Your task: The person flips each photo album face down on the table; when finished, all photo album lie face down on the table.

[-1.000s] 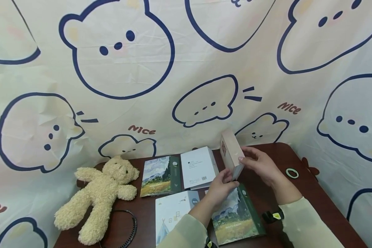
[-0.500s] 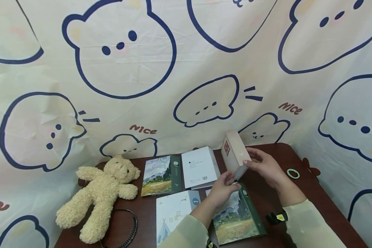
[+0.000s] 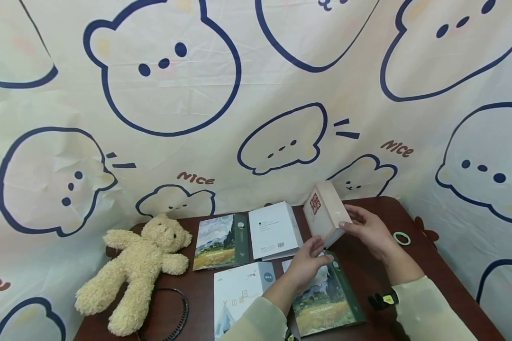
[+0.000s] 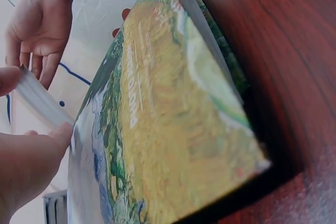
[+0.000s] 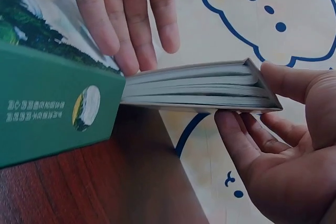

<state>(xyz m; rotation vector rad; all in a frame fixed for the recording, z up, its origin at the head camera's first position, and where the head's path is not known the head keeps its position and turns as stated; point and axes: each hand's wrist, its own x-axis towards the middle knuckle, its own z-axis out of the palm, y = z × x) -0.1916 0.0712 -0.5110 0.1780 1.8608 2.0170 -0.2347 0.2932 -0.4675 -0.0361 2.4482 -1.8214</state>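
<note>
A cream album [image 3: 324, 213] with a red square print stands tilted near the back right of the table. My right hand [image 3: 371, 234] pinches its right-hand edge, thumb on one side and fingers on the other. The right wrist view shows several thick white pages [image 5: 194, 87] between its covers. My left hand [image 3: 303, 267] is at the album's lower left, its fingers [image 5: 134, 24] straight and spread; whether they touch it is hard to tell. Beneath the left hand lies a green photo album [image 3: 324, 303] with a painted landscape cover, partly hidden by the hand.
Left of the hands lie another painted album [image 3: 217, 241], a white album [image 3: 273, 229] and a tent-print album [image 3: 239, 293]. A plush bear [image 3: 142, 270] and a black headband [image 3: 183, 312] are farther left. A pale green ring [image 3: 402, 238] lies near the table's right edge.
The cream album has turned so that its red-printed face shows more, and its near end has shifted right. My right hand has moved slightly right with it; the left hand barely moved.
</note>
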